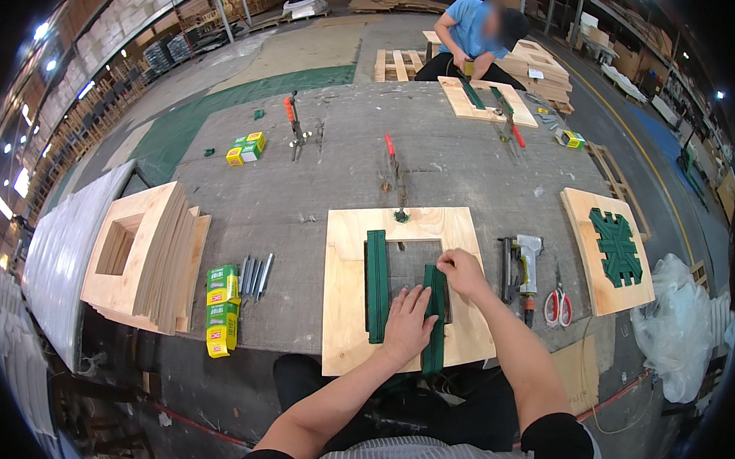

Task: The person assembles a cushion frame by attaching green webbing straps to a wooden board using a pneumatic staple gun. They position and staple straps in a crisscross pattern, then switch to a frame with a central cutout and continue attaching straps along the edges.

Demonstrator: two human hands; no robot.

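Observation:
A square plywood frame [348, 245] with a rectangular opening lies in front of me. Along the opening's left side runs a dark green ridged strip [375, 287]. A second green strip [433, 353] lies by the right side, its lower end reaching the frame's near edge. My left hand [408, 323] rests with fingers stretched out, its fingertips at this second strip. My right hand [462, 273] has its fingers bent together at the strip's upper end. A red-handled clamp [396, 177] stands at the frame's far edge.
Left are stacked frames [132, 260], small yellow-green boxes [223, 313] and metal staple strips [255, 275]. Right lie a staple gun [528, 265], scissors [559, 303] and a board [583, 263] bearing green pieces. Across the grey table [303, 202], a person [474, 33] works on another frame.

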